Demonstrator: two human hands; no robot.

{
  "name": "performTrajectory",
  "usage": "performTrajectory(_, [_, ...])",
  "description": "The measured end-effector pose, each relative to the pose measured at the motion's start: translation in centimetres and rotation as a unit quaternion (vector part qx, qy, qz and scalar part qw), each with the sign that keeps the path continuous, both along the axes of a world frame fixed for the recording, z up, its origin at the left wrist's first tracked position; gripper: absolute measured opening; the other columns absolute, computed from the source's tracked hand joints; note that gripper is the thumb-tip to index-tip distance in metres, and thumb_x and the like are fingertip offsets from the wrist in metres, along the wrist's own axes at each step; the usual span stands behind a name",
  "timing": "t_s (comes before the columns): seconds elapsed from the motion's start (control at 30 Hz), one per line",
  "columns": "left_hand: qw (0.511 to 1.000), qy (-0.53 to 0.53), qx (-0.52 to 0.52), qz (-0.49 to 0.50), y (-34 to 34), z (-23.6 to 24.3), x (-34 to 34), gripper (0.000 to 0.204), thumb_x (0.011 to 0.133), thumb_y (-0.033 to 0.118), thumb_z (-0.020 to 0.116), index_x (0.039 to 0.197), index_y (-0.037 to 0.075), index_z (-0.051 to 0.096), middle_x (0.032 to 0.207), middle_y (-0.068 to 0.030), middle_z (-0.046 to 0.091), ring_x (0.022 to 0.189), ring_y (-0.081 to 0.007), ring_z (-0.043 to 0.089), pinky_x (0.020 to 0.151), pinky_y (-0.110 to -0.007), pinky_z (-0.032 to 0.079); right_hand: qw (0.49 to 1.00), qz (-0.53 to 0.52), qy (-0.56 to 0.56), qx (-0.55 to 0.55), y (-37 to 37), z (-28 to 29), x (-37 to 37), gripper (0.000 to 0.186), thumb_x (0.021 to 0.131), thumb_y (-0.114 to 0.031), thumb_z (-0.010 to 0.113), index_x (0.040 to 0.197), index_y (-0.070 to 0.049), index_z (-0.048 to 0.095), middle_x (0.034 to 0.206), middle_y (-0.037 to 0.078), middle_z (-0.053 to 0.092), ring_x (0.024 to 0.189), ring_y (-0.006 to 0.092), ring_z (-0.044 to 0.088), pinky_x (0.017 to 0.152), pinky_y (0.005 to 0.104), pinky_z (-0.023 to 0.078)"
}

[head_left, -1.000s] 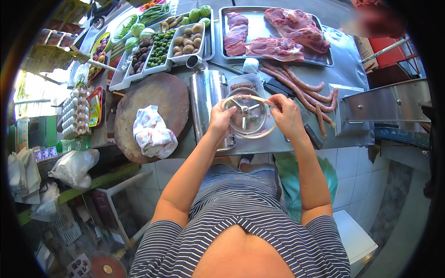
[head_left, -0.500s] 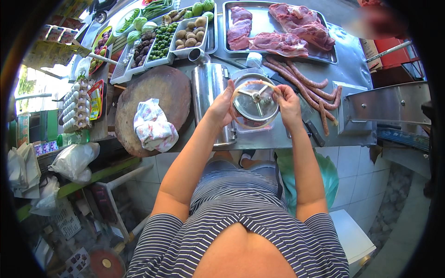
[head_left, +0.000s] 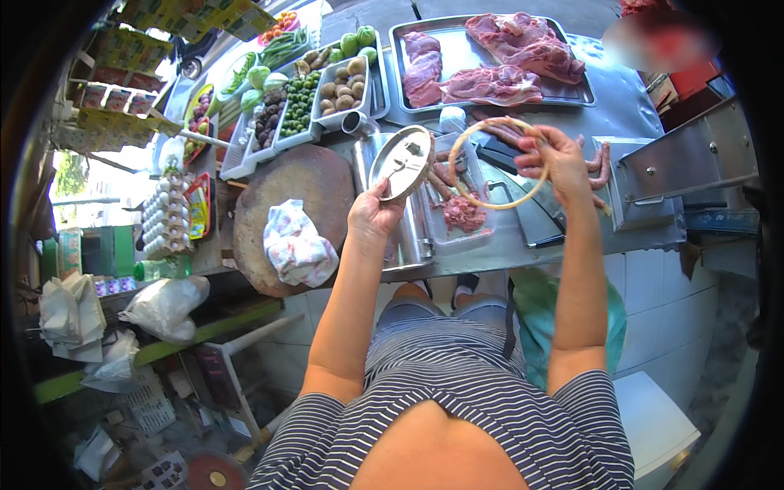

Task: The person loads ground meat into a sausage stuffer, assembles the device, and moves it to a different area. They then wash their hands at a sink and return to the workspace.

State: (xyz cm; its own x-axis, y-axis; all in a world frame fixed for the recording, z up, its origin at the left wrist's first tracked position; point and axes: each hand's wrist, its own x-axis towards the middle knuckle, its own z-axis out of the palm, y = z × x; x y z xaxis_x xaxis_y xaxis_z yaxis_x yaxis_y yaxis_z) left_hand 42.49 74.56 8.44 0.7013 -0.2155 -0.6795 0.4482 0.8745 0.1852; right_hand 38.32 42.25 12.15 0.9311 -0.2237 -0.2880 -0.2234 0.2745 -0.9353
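Observation:
My left hand (head_left: 376,214) grips a round metal plate (head_left: 398,167) by its lower edge and holds it tilted above the table. A thin yellowish ring (head_left: 496,207), apart from the plate, hangs from my right hand (head_left: 563,167), its fingers closed on the ring's upper right side. Beneath my hands lies a clear plastic container (head_left: 482,238) with ground meat (head_left: 463,214) in it. Beside it a shiny metal cylinder (head_left: 408,249) lies lengthwise, partly hidden by my left hand and the plate. Sausage links (head_left: 603,167) lie behind my right hand, partly covered.
A round wooden chopping block (head_left: 255,237) with a crumpled cloth (head_left: 298,249) stands at the left. Farther back are a metal tray (head_left: 457,31) of raw meat and bins of limes (head_left: 300,106) and brown roots (head_left: 343,86). Egg trays (head_left: 166,216) stand far left; a metal arm (head_left: 694,155) juts in at right.
The ring has come away from the plate and moved right in my right hand. My left hand has tilted the plate up, leaving the container and ground meat in view.

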Motion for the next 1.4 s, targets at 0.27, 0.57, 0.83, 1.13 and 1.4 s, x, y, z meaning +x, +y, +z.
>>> performTrajectory(0.27, [1.0,0.003,-0.014,-0.001,3.8,-0.4,1.9,0.031,0.096,0.001,0.039,0.124,-0.012,0.044,0.121,-0.0262,0.057,0.108,-0.0383,0.06,0.093,-0.05,0.052,0.978,0.078,0.194,0.019,-1.1,-6.1,-10.1,0.02,0.098,-0.014,0.049,0.111,-0.001,0.057,0.089,0.012,0.063,0.064,0.0219,0.066,0.053,0.0345,0.059])
performTrajectory(0.57, [0.999,0.04,0.017,-0.018,9.0,0.0,1.2,0.027,0.097,0.001,0.04,0.119,-0.015,0.044,0.117,-0.0296,0.057,0.106,-0.0405,0.061,0.092,-0.051,0.053,0.942,-0.009,0.208,0.261,8.8,-12.6,-20.6,0.021,0.096,-0.008,0.048,0.114,0.0,0.055,0.095,0.018,0.067,0.069,0.0234,0.068,0.063,0.0371,0.06])
performTrajectory(0.83, [0.993,0.009,0.083,-0.08,14.9,1.1,-1.9,0.03,0.097,0.002,0.042,0.123,-0.011,0.039,0.12,-0.0265,0.055,0.108,-0.0389,0.059,0.089,-0.052,0.055,0.885,-0.052,0.164,0.433,24.8,-19.6,-23.8,0.023,0.098,-0.006,0.045,0.117,0.001,0.054,0.102,0.023,0.065,0.079,0.0284,0.068,0.07,0.039,0.06])
performTrajectory(1.13, [0.992,0.032,-0.001,-0.121,16.8,1.4,-4.5,0.036,0.096,0.002,0.044,0.13,-0.009,0.038,0.128,-0.0237,0.052,0.117,-0.0355,0.055,0.1,-0.053,0.047,0.83,-0.261,0.069,0.488,31.2,-21.4,-15.2,0.023,0.099,-0.006,0.04,0.119,-0.003,0.05,0.116,0.017,0.058,0.097,0.0277,0.063,0.083,0.0436,0.056])
performTrajectory(1.4, [0.957,-0.119,0.11,-0.242,16.1,0.8,-5.0,0.029,0.095,0.003,0.051,0.124,0.0,0.05,0.117,-0.0123,0.061,0.107,-0.0242,0.06,0.098,-0.045,0.048,0.94,-0.181,-0.159,-0.241,31.9,-20.1,-9.4,0.048,0.094,-0.02,0.057,0.136,-0.003,0.042,0.13,0.012,0.053,0.12,0.0303,0.05,0.102,0.0435,0.041])
